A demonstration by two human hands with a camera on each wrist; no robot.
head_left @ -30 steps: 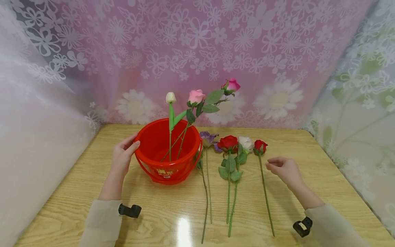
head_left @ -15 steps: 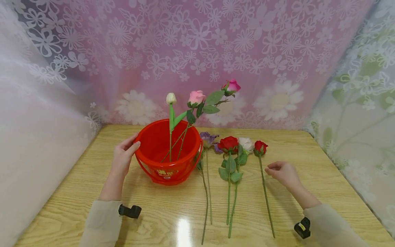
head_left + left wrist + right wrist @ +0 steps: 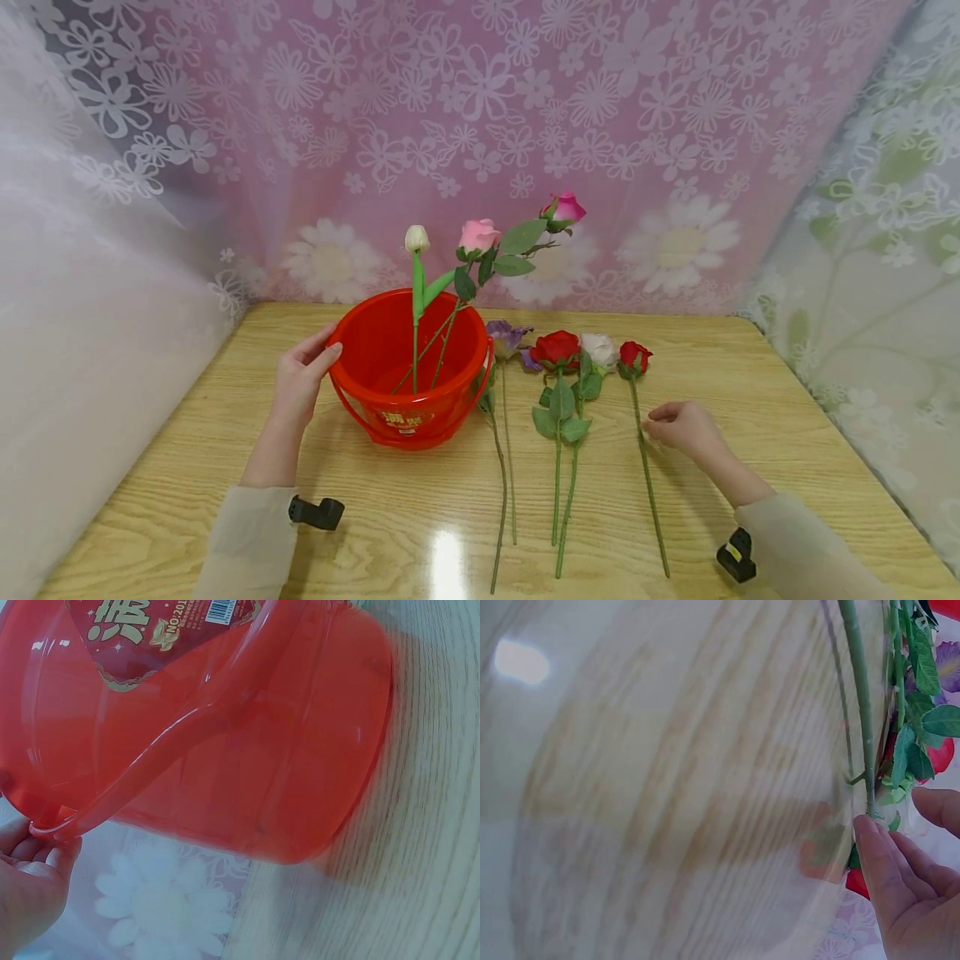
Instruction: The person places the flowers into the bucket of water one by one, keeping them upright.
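Note:
My left hand (image 3: 298, 375) grips the left rim of a red plastic bucket (image 3: 405, 421), thumb outermost on the edge. In the left wrist view its fingers pinch the rim beside the handle joint. A white tulip (image 3: 417, 240), a light pink rose (image 3: 478, 237) and a magenta rose (image 3: 566, 207) lean in the bucket. My right hand (image 3: 686, 432) is beside the stem of a small red rose (image 3: 635, 357) lying on the table. In the right wrist view the fingertips touch or nearly touch that stem (image 3: 861, 697), with the thumb held apart.
Between bucket and right hand lie a larger red rose (image 3: 557, 348), a white rose (image 3: 598, 350), a purple flower (image 3: 507, 335) and another stem partly hidden by the bucket. The wooden table (image 3: 360, 533) ends at a pink floral curtain (image 3: 450, 125).
My right hand has moved slightly down and left, closer to the small red rose's stem. The left hand and bucket stay practically still.

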